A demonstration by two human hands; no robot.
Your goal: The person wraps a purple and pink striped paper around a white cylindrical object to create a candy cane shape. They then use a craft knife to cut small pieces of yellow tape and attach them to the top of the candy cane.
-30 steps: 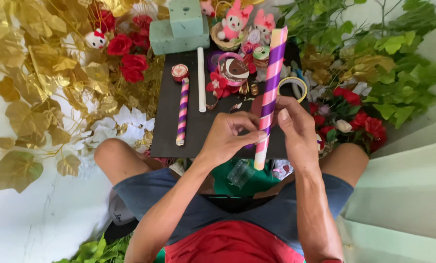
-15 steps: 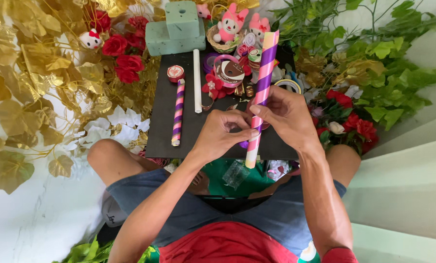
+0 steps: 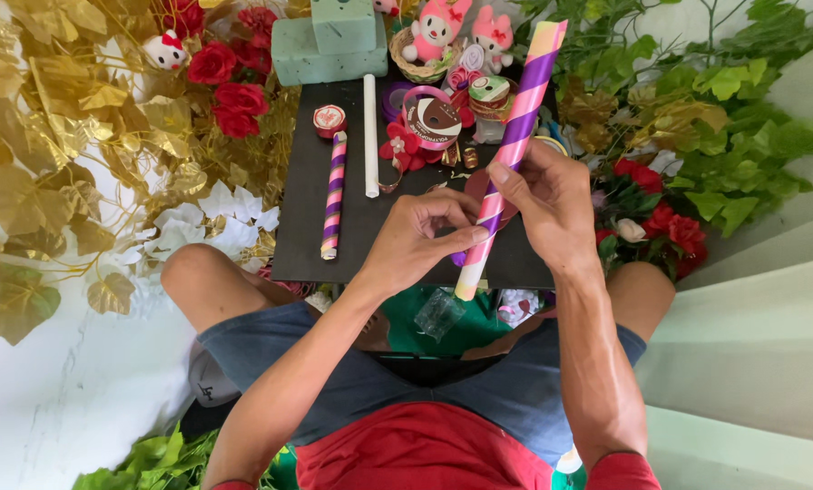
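Black board [image 3: 307, 236] across lap, hemmed by gold leaves [image 3: 53, 136] left, greenery [image 3: 733, 118] right; bare strip down board's left half. Basket [image 3: 416, 65] at far edge holds 2 pink dolls [image 3: 438, 23]. Striped tube [image 3: 511, 150] slants over board's right side: right hand [image 3: 552, 204] wrapped round middle, left hand [image 3: 420, 240] pinching lower part.
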